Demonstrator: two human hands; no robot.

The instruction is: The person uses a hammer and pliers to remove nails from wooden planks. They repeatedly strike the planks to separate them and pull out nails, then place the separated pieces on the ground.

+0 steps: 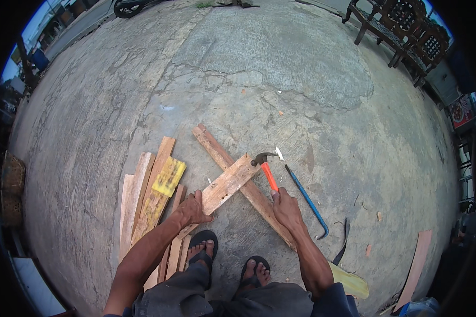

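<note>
Overhead fisheye view, looking down from the wearer's head onto concrete ground.
The left of two side-by-side head cameras faces down and forward, close above the wearer's left hand and right hand, with sandalled feet toward the lower edge and a dark wheel far off at the curving upper rim.

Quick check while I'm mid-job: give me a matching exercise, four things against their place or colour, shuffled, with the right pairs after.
1. Hammer
2. Pry bar
3. Short board
4. Long beam

A. Blue, on the concrete
B. Lying beneath a crossing board
C. In the right hand
D. Held near one end by the left hand

Pairs: 1-C, 2-A, 3-D, 4-B
</note>
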